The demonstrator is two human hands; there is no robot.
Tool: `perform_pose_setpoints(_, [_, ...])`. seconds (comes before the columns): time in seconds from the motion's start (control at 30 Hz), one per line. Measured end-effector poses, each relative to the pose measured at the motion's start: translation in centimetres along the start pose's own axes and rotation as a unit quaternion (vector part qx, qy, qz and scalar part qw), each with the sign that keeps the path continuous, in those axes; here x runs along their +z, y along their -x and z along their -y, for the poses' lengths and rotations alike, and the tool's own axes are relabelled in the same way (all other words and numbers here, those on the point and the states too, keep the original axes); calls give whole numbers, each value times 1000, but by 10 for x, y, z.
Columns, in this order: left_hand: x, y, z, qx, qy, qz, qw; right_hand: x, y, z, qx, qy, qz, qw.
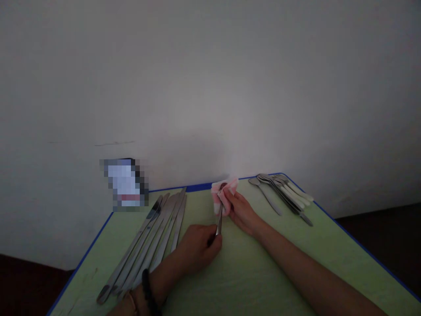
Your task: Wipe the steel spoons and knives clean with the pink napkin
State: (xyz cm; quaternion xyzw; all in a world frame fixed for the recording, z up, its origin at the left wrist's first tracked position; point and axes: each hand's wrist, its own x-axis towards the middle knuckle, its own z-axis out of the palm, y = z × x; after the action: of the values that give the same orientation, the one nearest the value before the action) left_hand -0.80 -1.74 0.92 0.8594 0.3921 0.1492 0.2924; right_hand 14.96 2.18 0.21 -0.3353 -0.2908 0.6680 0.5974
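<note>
While the left hand (200,245) grips the handle of a utensil (219,221), probably a spoon, the right hand (241,211) pinches a pink cloth (217,202) about its head above the bench (259,276), a hold that seems chosen to steady one end and leave the other to the cloth. Knives (166,221) lie at the left and spoons (271,186) at the right, apparently grouped by kind. Folds mostly hide the utensil's head, the left forearm covers some knife ends, overlap muddles the right-hand pile, and pixelation masks a screen (123,184).
</note>
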Motion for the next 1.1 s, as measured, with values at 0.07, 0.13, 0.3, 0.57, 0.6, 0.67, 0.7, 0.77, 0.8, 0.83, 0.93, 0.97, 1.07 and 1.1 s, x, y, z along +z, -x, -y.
perform_pose_setpoints(0.07, [0, 0, 0, -3, -2, 1, 1000, 1, 2, 1, 3, 6, 4, 1000])
perform_pose_setpoints(0.13, [1, 0, 1, -4, -8, 0, 1000, 1, 2, 1, 6, 8, 5, 1000])
perform_pose_setpoints(0.3, [0, 0, 2, 1, 3, -6, 1000, 0, 1, 1, 13, 1, -1, 1000])
perform_pose_setpoints(0.57, [0, 1, -2, -2, -8, -3, 1000, 0, 3, 1, 10, 15, 11, 1000])
perform_pose_setpoints(0.6, [0, 1, -2, -2, -8, -4, 1000, 0, 3, 1, 12, 17, 14, 1000])
perform_pose_setpoints(0.67, [0, 1, -2, -4, -11, -3, 1000, -1, 3, 1, 13, 22, 20, 999])
perform_pose_setpoints(0.7, [0, 1, -2, -6, -14, -3, 1000, -1, 3, 1, 13, 23, 21, 999])
perform_pose_setpoints(0.77, [1, 1, -1, -7, -18, -3, 1000, -1, 3, 1, 14, 27, 20, 999])
perform_pose_setpoints(0.8, [1, 0, -1, -6, -19, -3, 1000, -1, 3, 1, 14, 28, 18, 999])
perform_pose_setpoints(0.83, [1, 0, -1, -6, -18, -3, 1000, -1, 3, 1, 13, 28, 14, 999])
perform_pose_setpoints(0.93, [1, 0, -1, -5, -17, -1, 1000, -1, 2, 0, 10, 27, 8, 1000])
perform_pose_setpoints(0.97, [1, 0, -1, -6, -17, 0, 1000, -1, 2, 0, 9, 26, 7, 1000])
perform_pose_setpoints(1.07, [1, 1, -2, -10, -11, 1, 1000, -1, 1, 0, 6, 23, 8, 1000])
perform_pose_setpoints(1.1, [1, 1, -2, -11, -6, 1, 1000, -1, 1, 0, 6, 23, 8, 1000])
